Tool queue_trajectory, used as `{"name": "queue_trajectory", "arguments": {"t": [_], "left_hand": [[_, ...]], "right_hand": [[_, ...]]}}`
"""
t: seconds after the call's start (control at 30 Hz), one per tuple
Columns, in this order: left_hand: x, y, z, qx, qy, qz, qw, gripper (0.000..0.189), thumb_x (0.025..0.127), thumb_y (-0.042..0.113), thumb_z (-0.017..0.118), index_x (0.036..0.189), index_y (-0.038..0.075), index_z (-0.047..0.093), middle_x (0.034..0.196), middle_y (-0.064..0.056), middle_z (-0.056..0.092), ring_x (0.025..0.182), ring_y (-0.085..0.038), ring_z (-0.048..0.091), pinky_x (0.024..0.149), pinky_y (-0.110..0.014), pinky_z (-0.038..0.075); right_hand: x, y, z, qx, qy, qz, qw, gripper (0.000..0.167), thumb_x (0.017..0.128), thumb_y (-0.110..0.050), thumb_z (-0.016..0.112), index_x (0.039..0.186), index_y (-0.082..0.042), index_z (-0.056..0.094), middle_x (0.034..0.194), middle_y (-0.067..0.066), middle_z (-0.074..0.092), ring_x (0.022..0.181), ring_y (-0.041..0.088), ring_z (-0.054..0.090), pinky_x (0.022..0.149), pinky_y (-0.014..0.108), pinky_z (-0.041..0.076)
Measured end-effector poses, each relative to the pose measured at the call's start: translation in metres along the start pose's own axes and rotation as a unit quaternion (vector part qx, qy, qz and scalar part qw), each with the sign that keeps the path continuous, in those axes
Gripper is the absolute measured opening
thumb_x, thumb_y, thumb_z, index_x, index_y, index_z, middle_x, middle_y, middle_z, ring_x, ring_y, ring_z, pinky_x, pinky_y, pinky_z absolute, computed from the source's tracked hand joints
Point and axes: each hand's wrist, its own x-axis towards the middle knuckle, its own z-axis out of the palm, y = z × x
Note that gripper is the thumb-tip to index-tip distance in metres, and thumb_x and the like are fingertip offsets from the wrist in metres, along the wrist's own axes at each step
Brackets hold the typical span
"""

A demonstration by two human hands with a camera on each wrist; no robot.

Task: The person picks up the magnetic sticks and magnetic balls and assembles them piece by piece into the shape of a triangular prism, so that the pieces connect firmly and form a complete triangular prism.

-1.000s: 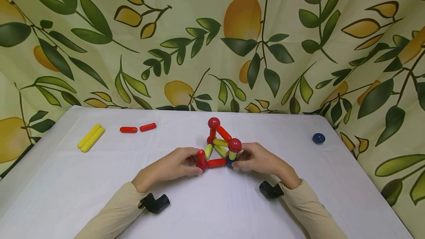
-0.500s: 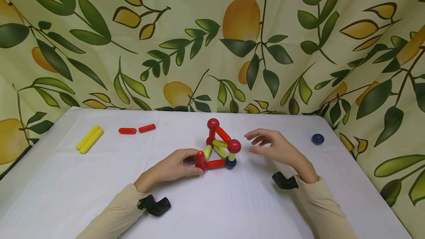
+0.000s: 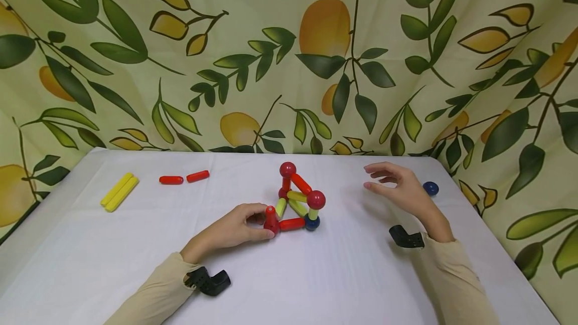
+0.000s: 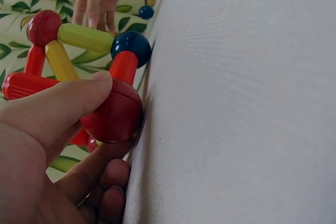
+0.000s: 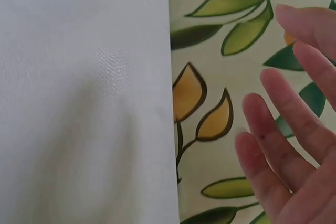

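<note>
My left hand (image 3: 237,227) pinches a red ball (image 4: 116,114) between thumb and fingers at the near left corner of a frame built of rods and balls. A short red rod (image 3: 270,213) stands up from that ball. Another red rod (image 3: 292,223) links it to a dark blue ball (image 3: 312,222), from which a yellow-green rod rises to a red ball (image 3: 316,199). At the back a second raised red ball (image 3: 287,169) tops a red upright. To the right of the frame, my right hand (image 3: 402,187) hovers over the table with its fingers loosely spread, holding nothing.
A loose blue ball (image 3: 431,188) lies at the right, just beyond my right hand. Two red rods (image 3: 171,180) and two yellow rods (image 3: 119,192) rest at the back left of the white-covered table (image 3: 316,280). A leaf-patterned curtain (image 3: 271,64) hangs behind.
My right hand has let go of the blue ball at the frame's corner and moved right towards the loose blue ball. My left hand keeps its pinch on the red ball.
</note>
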Motion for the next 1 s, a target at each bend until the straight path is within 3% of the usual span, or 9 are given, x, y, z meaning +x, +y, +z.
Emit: {"name": "queue_trajectory", "arguments": {"t": [0.3, 0.43, 0.53, 0.67, 0.77, 1.0], "left_hand": [[0.000, -0.002, 0.000, -0.006, -0.002, 0.002, 1.0000, 0.024, 0.089, 0.030, 0.073, 0.110, 0.021, 0.067, 0.101, 0.004, 0.065, 0.100, -0.018, 0.055, 0.089, -0.032, 0.047], [0.001, -0.001, -0.001, -0.003, -0.002, -0.001, 1.0000, 0.023, 0.089, 0.030, 0.073, 0.110, 0.021, 0.067, 0.101, 0.004, 0.064, 0.100, -0.017, 0.055, 0.088, -0.032, 0.047], [0.000, 0.000, -0.001, -0.002, 0.000, -0.004, 1.0000, 0.024, 0.089, 0.030, 0.073, 0.110, 0.021, 0.067, 0.100, 0.004, 0.064, 0.100, -0.018, 0.054, 0.087, -0.032, 0.047], [0.000, -0.001, -0.001, -0.005, -0.001, -0.004, 1.0000, 0.024, 0.089, 0.029, 0.073, 0.111, 0.021, 0.067, 0.100, 0.003, 0.064, 0.099, -0.018, 0.055, 0.086, -0.030, 0.047], [0.000, -0.002, 0.000, -0.008, -0.001, -0.004, 1.0000, 0.024, 0.089, 0.029, 0.073, 0.111, 0.021, 0.067, 0.101, 0.003, 0.064, 0.099, -0.018, 0.055, 0.086, -0.030, 0.047], [0.001, -0.002, 0.000, -0.006, 0.000, -0.007, 1.0000, 0.025, 0.089, 0.029, 0.073, 0.112, 0.021, 0.067, 0.102, 0.004, 0.065, 0.100, -0.017, 0.055, 0.087, -0.031, 0.048]], "right_hand": [[-0.007, 0.028, -0.013, -0.044, 0.072, 0.013, 0.9963, 0.041, 0.089, -0.024, 0.075, 0.125, -0.007, 0.065, 0.123, 0.015, 0.068, 0.107, -0.008, 0.052, 0.092, 0.012, 0.039], [-0.010, 0.035, -0.022, -0.054, 0.086, 0.033, 0.9943, 0.043, 0.089, -0.025, 0.075, 0.126, -0.006, 0.065, 0.126, 0.017, 0.066, 0.107, -0.014, 0.045, 0.102, 0.036, 0.041], [-0.013, 0.041, -0.027, -0.056, 0.083, 0.056, 0.9934, 0.045, 0.090, -0.027, 0.074, 0.127, -0.005, 0.063, 0.131, 0.020, 0.062, 0.117, 0.007, 0.051, 0.101, 0.057, 0.038], [-0.018, 0.050, -0.035, -0.061, 0.066, 0.086, 0.9922, 0.048, 0.092, -0.029, 0.071, 0.130, -0.002, 0.060, 0.139, 0.026, 0.054, 0.130, 0.044, 0.044, 0.102, 0.064, 0.035], [-0.022, 0.057, -0.040, -0.068, 0.063, 0.102, 0.9905, 0.049, 0.093, -0.028, 0.070, 0.131, 0.001, 0.058, 0.141, 0.029, 0.050, 0.133, 0.051, 0.039, 0.102, 0.068, 0.032], [-0.030, 0.071, -0.047, -0.082, 0.059, 0.113, 0.9885, 0.051, 0.092, -0.026, 0.070, 0.129, 0.006, 0.057, 0.140, 0.034, 0.048, 0.131, 0.055, 0.038, 0.102, 0.071, 0.030]]}}
